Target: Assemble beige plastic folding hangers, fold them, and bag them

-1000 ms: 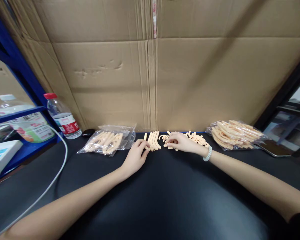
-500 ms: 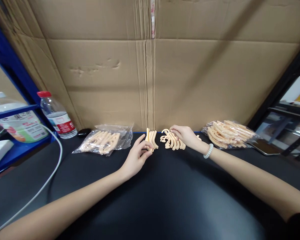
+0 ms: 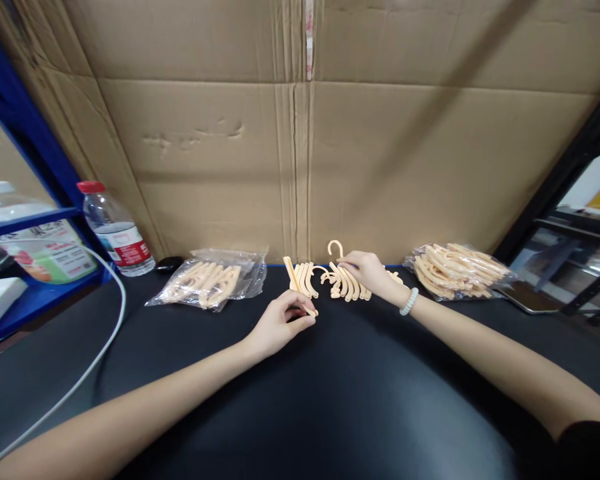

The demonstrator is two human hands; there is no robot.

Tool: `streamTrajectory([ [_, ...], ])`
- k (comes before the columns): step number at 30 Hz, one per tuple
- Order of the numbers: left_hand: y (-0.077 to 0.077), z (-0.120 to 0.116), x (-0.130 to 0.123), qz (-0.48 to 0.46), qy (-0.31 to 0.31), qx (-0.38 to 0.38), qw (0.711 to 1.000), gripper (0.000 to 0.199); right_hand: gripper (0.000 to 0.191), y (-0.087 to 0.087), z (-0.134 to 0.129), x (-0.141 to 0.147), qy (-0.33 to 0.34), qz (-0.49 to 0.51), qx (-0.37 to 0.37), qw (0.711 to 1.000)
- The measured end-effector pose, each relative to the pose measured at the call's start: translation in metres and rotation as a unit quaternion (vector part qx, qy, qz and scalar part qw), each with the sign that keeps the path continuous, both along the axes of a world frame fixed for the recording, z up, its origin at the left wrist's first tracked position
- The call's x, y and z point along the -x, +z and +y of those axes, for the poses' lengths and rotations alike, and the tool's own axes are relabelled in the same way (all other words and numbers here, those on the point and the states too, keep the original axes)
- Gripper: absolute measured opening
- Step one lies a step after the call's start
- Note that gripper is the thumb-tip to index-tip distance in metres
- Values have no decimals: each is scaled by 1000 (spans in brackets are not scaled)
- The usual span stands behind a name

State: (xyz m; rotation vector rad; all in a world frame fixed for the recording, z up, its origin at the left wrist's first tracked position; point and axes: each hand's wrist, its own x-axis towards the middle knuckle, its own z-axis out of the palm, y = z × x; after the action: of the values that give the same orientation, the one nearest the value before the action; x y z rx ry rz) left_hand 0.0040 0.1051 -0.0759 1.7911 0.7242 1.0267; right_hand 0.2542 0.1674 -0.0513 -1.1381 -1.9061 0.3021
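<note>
My left hand [image 3: 283,322] is closed on a cream plastic hanger arm [image 3: 291,273], tilted with its upper end pointing away from me. Behind it, several matching curved hanger arms [image 3: 307,279] lie in a row on the black tabletop. My right hand [image 3: 367,272] pinches a cream hanger hook [image 3: 335,248], its curve standing up left of the fingers. Below that hand lie more curved hanger arms [image 3: 353,287] and a few loose hooks [image 3: 325,273]. My fingers hide the lower part of the held hook.
A clear bag of cream parts [image 3: 205,283] lies at left, a fuller bag [image 3: 455,270] at right beside a flat phone-like device [image 3: 530,301]. A red-capped bottle [image 3: 120,233], a black mouse-like object [image 3: 169,265] and a white cable [image 3: 123,307] are at left. Cardboard [image 3: 205,167] stands behind.
My left hand has drawn its hanger arm towards me, away from the row, and tilted it. My right hand has lifted a hook from the pile and now holds it upright.
</note>
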Motion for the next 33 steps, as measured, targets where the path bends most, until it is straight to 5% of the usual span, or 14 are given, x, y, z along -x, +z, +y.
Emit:
streamTrajectory([
  [4, 4, -4, -1, -16, -14, 10, 1000, 11, 18, -4, -22, 4, -33, 150, 39, 987],
  [8, 3, -9, -8, -73, -18, 36, 996, 24, 31, -9, -60, 12, 17, 256, 128, 958],
  [13, 0, -11, -19, -105, -27, 79, 991, 46, 23, -20, -97, 24, 133, 457, 320, 819],
  [15, 1, -10, -22, -116, -34, 100, 988, 52, 24, -23, -102, 30, 141, 478, 344, 796],
  [18, 4, -9, -25, -111, -41, 136, 984, 61, 24, -26, -103, 37, 161, 475, 353, 790],
  [23, 3, -14, -25, -90, 2, 119, 989, 27, 20, -28, -100, 36, 176, 463, 366, 788],
  [33, 0, -19, -23, -70, -7, 99, 993, 21, 20, -26, -96, 27, 238, 372, 426, 789],
])
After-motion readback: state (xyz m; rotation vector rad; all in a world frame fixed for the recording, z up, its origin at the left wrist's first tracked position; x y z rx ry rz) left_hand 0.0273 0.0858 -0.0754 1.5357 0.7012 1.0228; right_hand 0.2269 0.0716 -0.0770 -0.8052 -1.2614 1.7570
